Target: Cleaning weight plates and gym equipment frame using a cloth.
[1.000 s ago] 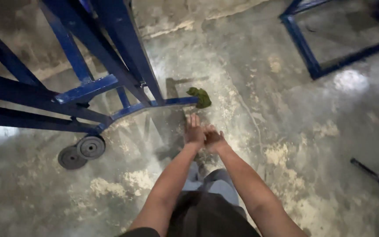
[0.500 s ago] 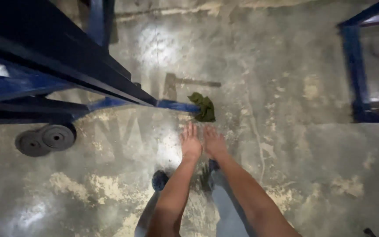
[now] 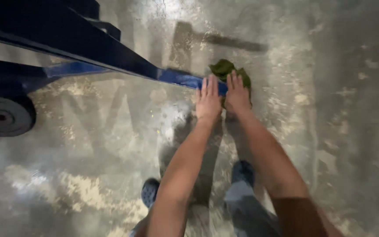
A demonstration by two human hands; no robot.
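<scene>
Two hands of mine, both reaching down over the concrete floor point(image 3: 330, 131). My left hand point(image 3: 208, 100) — flat, fingers straight and close together, gripping nothing, its fingertips at the end of the blue metal bar point(image 3: 185, 79). My right hand point(image 3: 237, 94) — spread palm-down, pressing on a crumpled green rag point(image 3: 222, 68); I cannot tell whether its fingers pinch the cloth. The rag, soft and bunched, lies just beyond the bar's end on the floor. The bar is flat, painted and glossy, part of a dark blue frame point(image 3: 66, 35). One round black wheel point(image 3: 3, 117) at the floor's left edge. Concrete: grey, mottled, with a wet-looking sheen. My grey shoes point(image 3: 149, 192) stand below.
</scene>
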